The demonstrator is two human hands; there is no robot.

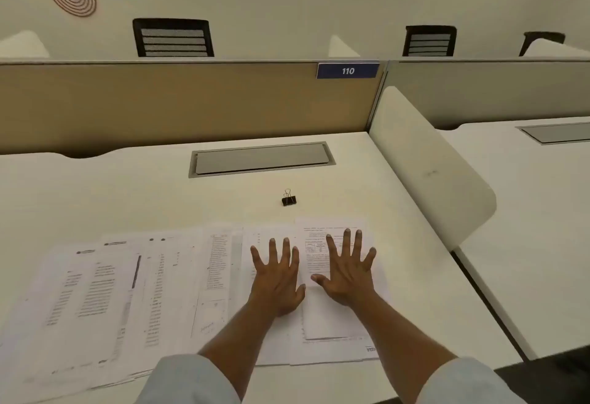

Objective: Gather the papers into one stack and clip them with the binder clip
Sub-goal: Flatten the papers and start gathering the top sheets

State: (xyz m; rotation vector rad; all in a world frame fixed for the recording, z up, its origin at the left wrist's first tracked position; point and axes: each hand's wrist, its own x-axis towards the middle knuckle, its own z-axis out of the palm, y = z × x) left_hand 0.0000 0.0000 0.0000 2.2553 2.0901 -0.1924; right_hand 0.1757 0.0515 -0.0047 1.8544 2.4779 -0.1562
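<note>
Several printed papers [105, 295] lie fanned out and overlapping across the near part of the white desk [95, 186], from the far left to right of centre. My left hand [277, 276] rests flat on a sheet near the middle, fingers spread. My right hand [348, 272] lies flat beside it on the rightmost sheet [332, 314], fingers also spread. Neither hand holds anything. A small black binder clip [289, 199] with wire handles stands on the bare desk just beyond the papers, apart from both hands.
A grey cable hatch [261, 158] is set into the desk behind the clip. A tan partition [178, 100] with a blue "110" tag closes the back. A white divider panel [427, 164] walls off the right side. Black chairs stand beyond the partition.
</note>
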